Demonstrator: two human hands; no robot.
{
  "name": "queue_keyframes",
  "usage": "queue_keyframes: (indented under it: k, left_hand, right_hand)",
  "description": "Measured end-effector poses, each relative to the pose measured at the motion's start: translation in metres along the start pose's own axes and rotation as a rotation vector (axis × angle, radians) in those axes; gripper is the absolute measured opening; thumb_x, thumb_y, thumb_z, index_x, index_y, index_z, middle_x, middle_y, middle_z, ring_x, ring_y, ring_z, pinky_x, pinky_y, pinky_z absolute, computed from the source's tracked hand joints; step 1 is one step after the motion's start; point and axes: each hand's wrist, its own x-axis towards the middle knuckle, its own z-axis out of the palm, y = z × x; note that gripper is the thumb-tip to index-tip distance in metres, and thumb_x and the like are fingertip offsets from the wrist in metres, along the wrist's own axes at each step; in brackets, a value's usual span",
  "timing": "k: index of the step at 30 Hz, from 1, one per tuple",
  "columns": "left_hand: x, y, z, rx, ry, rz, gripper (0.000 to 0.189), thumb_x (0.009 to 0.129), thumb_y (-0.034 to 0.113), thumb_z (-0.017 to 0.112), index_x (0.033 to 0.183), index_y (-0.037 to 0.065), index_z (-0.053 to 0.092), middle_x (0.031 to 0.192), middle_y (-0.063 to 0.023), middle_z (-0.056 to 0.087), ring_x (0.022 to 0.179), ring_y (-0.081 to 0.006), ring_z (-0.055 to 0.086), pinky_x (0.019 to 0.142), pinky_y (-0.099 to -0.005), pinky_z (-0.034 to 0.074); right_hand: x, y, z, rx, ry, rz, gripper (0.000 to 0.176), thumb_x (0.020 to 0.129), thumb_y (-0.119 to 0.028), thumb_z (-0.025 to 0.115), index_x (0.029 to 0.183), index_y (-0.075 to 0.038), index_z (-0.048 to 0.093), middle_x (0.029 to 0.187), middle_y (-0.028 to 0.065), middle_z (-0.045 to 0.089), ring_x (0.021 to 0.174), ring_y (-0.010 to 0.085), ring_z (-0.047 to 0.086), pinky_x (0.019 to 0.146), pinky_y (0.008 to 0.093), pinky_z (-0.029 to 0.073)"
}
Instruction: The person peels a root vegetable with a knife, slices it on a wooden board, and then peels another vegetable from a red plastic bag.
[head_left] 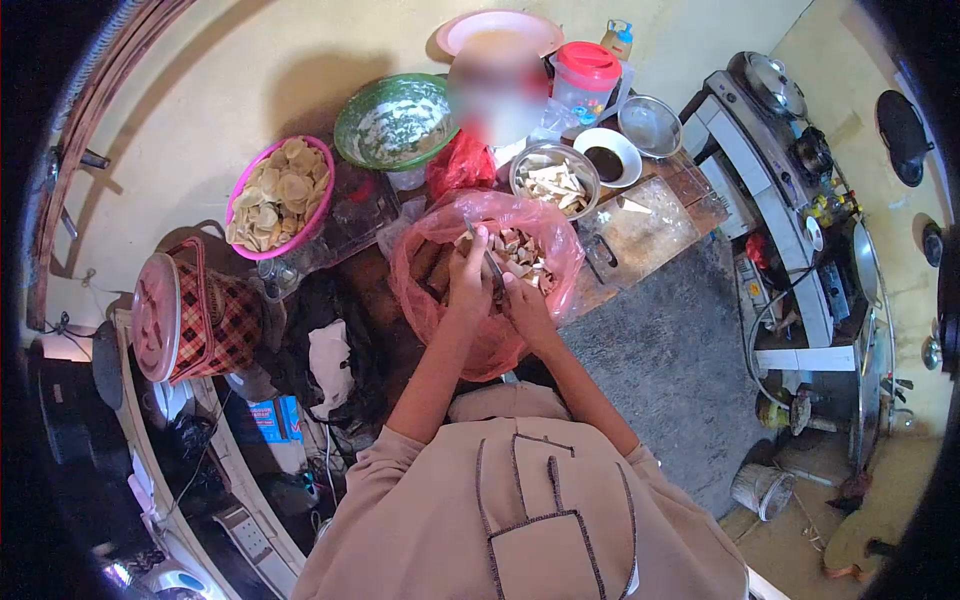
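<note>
Both hands are over an open pink plastic bag (408, 290) that holds brown-and-white cut pieces (528, 262). My left hand (468, 285) is closed, its thumb up; what lies inside its fingers is hidden. A narrow dark blade, seemingly a knife (493, 268), slants between the two hands. My right hand (528, 308) is closed at its lower end, just right of my left hand. Just beyond the bag, a metal bowl (519, 187) contains pale peeled pieces (555, 187).
A worn wooden board (650, 235) lies to the right, with a dark-handled tool (600, 258) at its edge. Behind stand a white bowl of dark liquid (628, 150), a sieve (650, 125), a green basin (390, 125) and a red-lidded container (585, 85). A pink basket of slices (240, 215) sits left.
</note>
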Motion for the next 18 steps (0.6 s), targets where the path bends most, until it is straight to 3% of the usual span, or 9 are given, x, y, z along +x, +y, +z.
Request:
queue_keyframes:
  k: [2,5,7,8,10,13,14,16,18]
  left_hand:
    - [0.001,0.001,-0.005,-0.028,-0.04,-0.033,0.015,0.085,0.025,0.054,0.086,0.01,0.051,0.066,0.0014,0.053,0.052,-0.0078,0.05,0.05,-0.0211,0.041]
    - [0.001,0.002,-0.009,-0.039,-0.022,-0.056,0.025,0.088,0.033,0.048,0.086,0.008,0.05,0.073,-0.0025,0.053,0.062,-0.0115,0.053,0.056,-0.0247,0.045]
    - [0.005,-0.001,-0.014,-0.103,-0.004,-0.068,0.026,0.087,0.033,0.049,0.085,0.007,0.05,0.073,-0.0024,0.053,0.063,-0.0124,0.054,0.056,-0.0261,0.046]
    - [0.011,-0.003,-0.018,-0.135,0.002,-0.069,0.027,0.087,0.034,0.049,0.085,0.007,0.05,0.073,-0.0024,0.053,0.064,-0.0128,0.054,0.057,-0.0269,0.047]
    - [0.03,-0.015,-0.043,0.072,-0.085,0.036,0.023,0.083,0.011,0.045,0.106,0.006,0.048,0.085,-0.004,0.052,0.072,-0.0133,0.052,0.063,-0.0242,0.045]
    - [0.024,-0.007,-0.044,0.355,-0.152,0.165,0.038,0.078,0.001,0.042,0.115,0.008,0.041,0.087,-0.0046,0.052,0.076,-0.0152,0.052,0.068,-0.024,0.045]
    - [0.021,-0.007,-0.03,0.281,-0.066,0.155,0.02,0.081,0.012,0.048,0.101,0.008,0.047,0.081,-0.004,0.053,0.073,-0.0148,0.055,0.065,-0.026,0.047]
    - [0.013,0.001,-0.005,0.124,0.054,0.093,0.015,0.084,0.022,0.055,0.086,0.007,0.052,0.076,-0.0032,0.055,0.07,-0.0144,0.057,0.062,-0.028,0.049]
    - [0.008,0.008,0.007,-0.038,0.124,-0.005,0.011,0.083,0.018,0.056,0.085,0.007,0.053,0.076,-0.0029,0.055,0.07,-0.0142,0.057,0.062,-0.0278,0.049]
  right_hand:
    - [0.0,-0.003,-0.002,0.019,-0.034,0.016,0.036,0.092,-0.033,0.037,0.104,-0.005,0.056,0.061,-0.0055,0.037,0.052,0.0052,0.032,0.046,0.0194,0.028]
    - [-0.004,-0.019,-0.005,-0.027,-0.075,0.081,0.039,0.092,-0.033,0.035,0.114,-0.004,0.051,0.085,0.0094,0.052,0.078,0.0172,0.048,0.069,0.0275,0.036]
    - [-0.005,-0.022,-0.008,-0.121,-0.079,0.087,0.041,0.092,-0.033,0.034,0.117,-0.005,0.049,0.096,0.0184,0.059,0.091,0.0263,0.056,0.08,0.0333,0.041]
    - [-0.007,-0.022,-0.009,-0.192,-0.069,0.06,0.041,0.092,-0.034,0.033,0.117,-0.007,0.05,0.096,0.0197,0.059,0.09,0.0294,0.056,0.079,0.0348,0.041]
    - [-0.012,-0.021,-0.007,-0.288,-0.026,0.062,0.04,0.091,-0.036,0.033,0.117,-0.012,0.05,0.095,0.0219,0.058,0.089,0.035,0.056,0.077,0.0379,0.043]
    - [-0.017,-0.023,-0.001,-0.35,0.048,0.112,0.038,0.091,-0.037,0.032,0.117,-0.017,0.051,0.093,0.0232,0.057,0.088,0.0399,0.055,0.075,0.0413,0.043]
    - [-0.018,-0.028,-0.001,-0.359,0.065,0.101,0.038,0.091,-0.038,0.032,0.116,-0.018,0.051,0.093,0.023,0.058,0.087,0.0401,0.055,0.075,0.0419,0.043]
    - [-0.019,-0.027,-0.001,-0.393,0.091,0.086,0.037,0.09,-0.038,0.032,0.116,-0.02,0.052,0.091,0.0227,0.058,0.086,0.0397,0.055,0.074,0.0426,0.044]
    - [-0.019,-0.019,0.0,-0.44,0.104,0.074,0.038,0.09,-0.039,0.032,0.115,-0.02,0.053,0.089,0.0224,0.058,0.085,0.0386,0.056,0.073,0.0428,0.044]
